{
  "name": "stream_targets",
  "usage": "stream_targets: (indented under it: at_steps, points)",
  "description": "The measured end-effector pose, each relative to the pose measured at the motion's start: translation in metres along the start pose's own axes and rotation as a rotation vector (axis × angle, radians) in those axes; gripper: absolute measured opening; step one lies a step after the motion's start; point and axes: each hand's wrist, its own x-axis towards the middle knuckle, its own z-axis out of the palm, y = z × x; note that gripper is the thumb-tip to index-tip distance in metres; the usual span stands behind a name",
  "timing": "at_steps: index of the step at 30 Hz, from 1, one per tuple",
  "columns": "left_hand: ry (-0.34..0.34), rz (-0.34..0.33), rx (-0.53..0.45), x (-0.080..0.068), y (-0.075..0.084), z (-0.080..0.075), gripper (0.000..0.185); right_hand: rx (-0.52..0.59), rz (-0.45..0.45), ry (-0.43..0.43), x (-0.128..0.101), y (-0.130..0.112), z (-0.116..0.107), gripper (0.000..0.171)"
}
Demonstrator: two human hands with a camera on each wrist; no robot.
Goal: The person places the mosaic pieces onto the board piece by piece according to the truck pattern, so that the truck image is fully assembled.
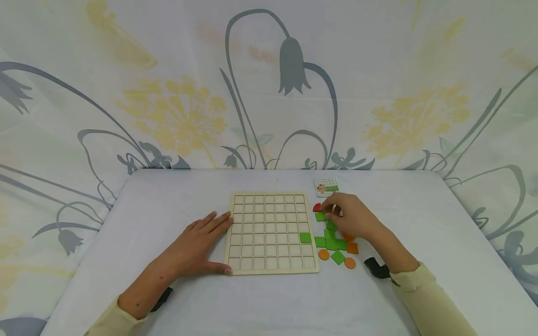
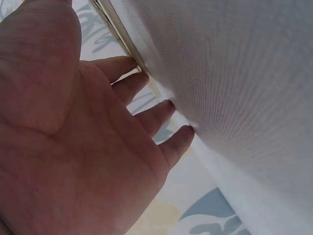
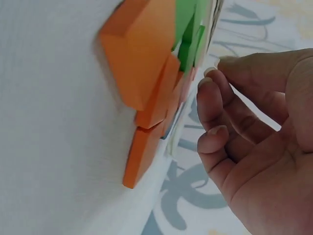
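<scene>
A pale wooden grid board [image 1: 269,271] lies flat on the white-covered table. One green square tile [image 1: 305,238] sits in a cell near its right edge. My left hand [image 1: 194,246] is spread at the board's left side, fingertips and thumb touching the frame; the left wrist view shows its palm. On the right, my right hand [image 1: 350,217] is above loose tiles, fingers bent and the thumb near the index fingertip. No tile shows between them in the right wrist view. Beneath and beside that hand lie several green tiles [image 1: 331,244], a red rounded piece [image 1: 317,207] and orange tiles [image 3: 139,54].
A small picture card [image 1: 326,187] with a printed grid lies beyond the tiles. Orange discs [image 1: 323,254] and a turned green square [image 1: 338,257] are at the pile's near side. A flower-patterned cloth [image 1: 269,116] hangs behind the table's far edge.
</scene>
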Motion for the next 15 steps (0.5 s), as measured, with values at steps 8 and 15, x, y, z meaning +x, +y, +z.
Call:
stream_targets:
  at_steps: [8,15]
  points:
    - [-0.001,0.002,-0.001,-0.0003,-0.0006,-0.0007,0.121,-0.029,0.012,-0.053,0.0040,0.0063,0.0054,0.015]
    - [-0.009,-0.002,0.004,0.0004,0.0002,0.0007,0.122,-0.070,0.027,-0.071,0.0042,0.0036,0.0059,0.019]
